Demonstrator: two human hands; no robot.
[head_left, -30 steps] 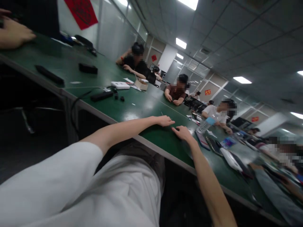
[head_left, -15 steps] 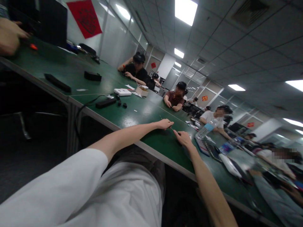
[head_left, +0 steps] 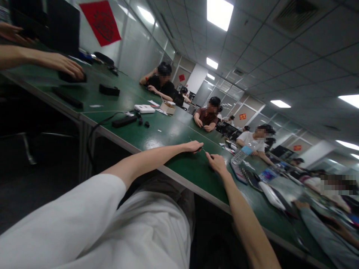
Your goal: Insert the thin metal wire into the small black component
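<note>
Mid-frame, the left hand point(head_left: 195, 146) is pinching a thin strand point(head_left: 203, 150) lying flat on the green table point(head_left: 168, 130), the right hand point(head_left: 215, 163) resting loosely open beside it.

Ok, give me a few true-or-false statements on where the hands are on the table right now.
1. The left hand and right hand both rest on the green table. True.
2. The left hand grips the white box. False: the box lies farther up the table, untouched.
3. A co-worker's hand covers a dark object. True.
4. The two hands are clasped. False: they sit close but apart.
</note>
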